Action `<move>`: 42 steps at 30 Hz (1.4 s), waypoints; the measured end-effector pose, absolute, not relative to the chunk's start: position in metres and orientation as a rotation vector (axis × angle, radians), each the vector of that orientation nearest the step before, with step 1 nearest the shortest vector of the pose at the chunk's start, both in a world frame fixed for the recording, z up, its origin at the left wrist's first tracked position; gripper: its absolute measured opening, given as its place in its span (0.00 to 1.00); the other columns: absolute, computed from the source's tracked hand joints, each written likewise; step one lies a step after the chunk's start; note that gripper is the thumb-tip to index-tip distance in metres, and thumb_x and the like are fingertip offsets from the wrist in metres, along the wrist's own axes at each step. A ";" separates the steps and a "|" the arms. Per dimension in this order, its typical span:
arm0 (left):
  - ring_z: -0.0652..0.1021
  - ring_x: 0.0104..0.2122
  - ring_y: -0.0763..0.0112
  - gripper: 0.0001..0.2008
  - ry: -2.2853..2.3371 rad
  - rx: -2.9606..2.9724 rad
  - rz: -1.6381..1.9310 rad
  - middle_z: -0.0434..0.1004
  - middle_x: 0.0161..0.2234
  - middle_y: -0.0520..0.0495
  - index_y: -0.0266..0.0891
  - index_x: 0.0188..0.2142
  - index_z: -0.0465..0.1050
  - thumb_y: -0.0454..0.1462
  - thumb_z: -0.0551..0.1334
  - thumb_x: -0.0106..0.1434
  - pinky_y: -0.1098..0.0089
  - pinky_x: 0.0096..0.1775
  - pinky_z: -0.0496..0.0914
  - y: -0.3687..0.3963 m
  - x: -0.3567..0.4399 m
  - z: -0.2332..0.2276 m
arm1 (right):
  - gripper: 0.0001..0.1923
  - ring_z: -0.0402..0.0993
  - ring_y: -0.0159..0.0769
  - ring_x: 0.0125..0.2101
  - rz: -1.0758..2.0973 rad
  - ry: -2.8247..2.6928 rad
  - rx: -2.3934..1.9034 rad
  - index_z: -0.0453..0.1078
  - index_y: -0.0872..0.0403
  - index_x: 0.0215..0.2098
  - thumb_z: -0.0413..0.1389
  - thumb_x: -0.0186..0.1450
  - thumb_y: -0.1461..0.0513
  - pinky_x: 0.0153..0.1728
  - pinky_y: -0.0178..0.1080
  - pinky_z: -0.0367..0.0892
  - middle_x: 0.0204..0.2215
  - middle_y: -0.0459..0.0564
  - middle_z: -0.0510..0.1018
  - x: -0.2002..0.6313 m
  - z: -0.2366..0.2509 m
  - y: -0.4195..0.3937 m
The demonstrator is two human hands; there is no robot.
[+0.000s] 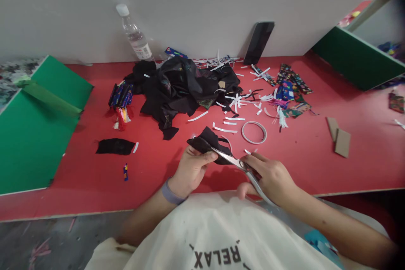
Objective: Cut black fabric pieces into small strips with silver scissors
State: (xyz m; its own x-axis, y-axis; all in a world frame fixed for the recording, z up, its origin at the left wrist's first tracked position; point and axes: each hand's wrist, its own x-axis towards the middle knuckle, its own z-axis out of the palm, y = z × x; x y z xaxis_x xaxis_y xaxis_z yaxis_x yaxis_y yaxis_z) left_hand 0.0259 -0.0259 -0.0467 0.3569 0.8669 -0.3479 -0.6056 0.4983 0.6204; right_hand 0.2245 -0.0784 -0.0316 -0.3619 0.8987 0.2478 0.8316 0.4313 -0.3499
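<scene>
My left hand [193, 166] pinches a small piece of black fabric [205, 138] above the front of the red table. In my right hand [268, 177] is a pair of scissors [232, 160] with silver blades and grey handles. The blades point left and lie against the black fabric, close to my left thumb. A thin dark strip stands out from the fabric's right side. Just beyond my hands are a roll of white tape [254, 132] and several white strips [225, 130]. Farther back lies a heap of black cloth [186, 84].
Green boards [41, 135] stand at both sides. A water bottle [134, 33] and a dark phone [259, 43] lean on the back wall. Patterned pieces with tassels [122, 95] lie left and right. Cardboard pieces [342, 142] and a black rectangle [115, 146] rest on the red table [284, 156].
</scene>
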 end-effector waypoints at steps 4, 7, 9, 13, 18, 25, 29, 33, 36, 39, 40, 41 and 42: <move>0.73 0.25 0.77 0.10 0.771 0.422 0.968 0.75 0.21 0.56 0.40 0.21 0.75 0.33 0.75 0.39 0.73 0.35 0.69 -0.026 0.027 -0.044 | 0.22 0.65 0.30 0.18 0.265 -2.297 -1.517 0.67 0.55 0.33 0.55 0.60 0.44 0.19 0.32 0.55 0.23 0.46 0.69 0.224 -0.029 -0.077; 0.72 0.24 0.76 0.11 0.794 0.423 0.959 0.74 0.20 0.56 0.41 0.19 0.74 0.32 0.74 0.38 0.73 0.34 0.68 -0.026 0.028 -0.042 | 0.22 0.66 0.31 0.19 0.313 -2.307 -1.563 0.67 0.55 0.34 0.54 0.60 0.44 0.20 0.32 0.54 0.24 0.46 0.70 0.223 -0.027 -0.076; 0.72 0.24 0.75 0.10 0.802 0.435 0.962 0.74 0.20 0.56 0.41 0.19 0.74 0.32 0.74 0.38 0.72 0.34 0.69 -0.026 0.028 -0.042 | 0.22 0.66 0.31 0.19 0.320 -2.309 -1.573 0.67 0.55 0.34 0.54 0.60 0.44 0.20 0.32 0.53 0.24 0.46 0.70 0.222 -0.026 -0.076; 0.73 0.25 0.74 0.10 0.798 0.440 0.953 0.76 0.22 0.55 0.41 0.21 0.76 0.34 0.75 0.38 0.70 0.36 0.69 -0.026 0.029 -0.040 | 0.23 0.64 0.30 0.18 0.306 -2.302 -1.563 0.67 0.55 0.33 0.53 0.60 0.43 0.19 0.32 0.52 0.23 0.46 0.69 0.222 -0.028 -0.077; 0.72 0.24 0.76 0.12 0.781 0.419 0.969 0.75 0.21 0.56 0.40 0.19 0.75 0.34 0.76 0.37 0.72 0.34 0.69 -0.027 0.029 -0.040 | 0.23 0.61 0.28 0.16 0.289 -2.299 -1.505 0.67 0.55 0.31 0.54 0.60 0.43 0.19 0.32 0.53 0.22 0.44 0.67 0.223 -0.028 -0.076; 0.73 0.25 0.79 0.11 0.749 0.433 0.972 0.75 0.21 0.57 0.40 0.21 0.75 0.34 0.76 0.39 0.75 0.34 0.69 -0.031 0.027 -0.043 | 0.23 0.61 0.28 0.16 0.251 -2.285 -1.470 0.68 0.56 0.31 0.55 0.59 0.44 0.19 0.31 0.53 0.20 0.44 0.66 0.222 -0.027 -0.079; 0.73 0.25 0.78 0.12 0.754 0.418 0.981 0.76 0.21 0.56 0.40 0.21 0.75 0.34 0.76 0.37 0.75 0.34 0.69 -0.035 0.027 -0.040 | 0.23 0.60 0.28 0.16 0.234 -2.286 -1.488 0.68 0.56 0.31 0.55 0.60 0.44 0.19 0.31 0.52 0.20 0.44 0.66 0.221 -0.025 -0.084; 0.74 0.25 0.76 0.12 0.748 0.412 1.001 0.76 0.21 0.56 0.40 0.21 0.76 0.33 0.76 0.37 0.73 0.34 0.69 -0.043 0.025 -0.037 | 0.23 0.63 0.29 0.17 0.215 -2.295 -1.504 0.68 0.56 0.32 0.54 0.60 0.44 0.19 0.31 0.52 0.22 0.45 0.68 0.218 -0.022 -0.091; 0.75 0.26 0.74 0.11 0.733 0.438 1.003 0.78 0.23 0.55 0.40 0.23 0.77 0.33 0.76 0.38 0.71 0.36 0.69 -0.052 0.023 -0.035 | 0.23 0.65 0.30 0.18 0.256 -2.292 -1.535 0.68 0.55 0.34 0.53 0.60 0.44 0.20 0.32 0.53 0.24 0.46 0.70 0.214 -0.020 -0.098; 0.75 0.27 0.75 0.12 0.717 0.466 1.011 0.78 0.24 0.55 0.40 0.24 0.77 0.33 0.76 0.39 0.71 0.37 0.69 -0.061 0.023 -0.034 | 0.23 0.65 0.30 0.18 0.274 -2.279 -1.562 0.68 0.54 0.35 0.53 0.60 0.43 0.19 0.33 0.52 0.25 0.47 0.70 0.211 -0.018 -0.106; 0.75 0.27 0.76 0.12 0.717 0.465 1.014 0.77 0.24 0.56 0.40 0.23 0.77 0.33 0.76 0.38 0.72 0.36 0.69 -0.064 0.023 -0.034 | 0.22 0.66 0.31 0.19 0.269 -2.276 -1.563 0.68 0.54 0.35 0.53 0.61 0.43 0.19 0.33 0.52 0.26 0.47 0.71 0.211 -0.018 -0.108; 0.74 0.27 0.76 0.12 0.719 0.457 1.015 0.77 0.23 0.56 0.40 0.23 0.76 0.33 0.76 0.38 0.72 0.36 0.69 -0.066 0.023 -0.034 | 0.22 0.66 0.31 0.19 0.262 -2.276 -1.561 0.67 0.54 0.35 0.53 0.61 0.44 0.20 0.33 0.52 0.26 0.47 0.71 0.211 -0.017 -0.110; 0.74 0.26 0.76 0.12 0.722 0.447 1.015 0.77 0.23 0.56 0.40 0.22 0.76 0.33 0.76 0.37 0.72 0.35 0.69 -0.069 0.023 -0.034 | 0.21 0.67 0.31 0.19 0.255 -2.278 -1.556 0.67 0.54 0.35 0.52 0.61 0.44 0.20 0.33 0.52 0.26 0.47 0.71 0.210 -0.017 -0.112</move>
State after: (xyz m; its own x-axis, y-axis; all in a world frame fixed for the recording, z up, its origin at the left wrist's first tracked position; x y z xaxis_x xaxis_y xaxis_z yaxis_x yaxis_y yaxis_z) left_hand 0.0230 -0.0689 -0.0340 0.3309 0.8829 -0.3331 -0.6047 0.4694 0.6434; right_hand 0.2105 -0.1123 -0.0173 -0.3225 0.9256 0.1979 0.8589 0.3741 -0.3498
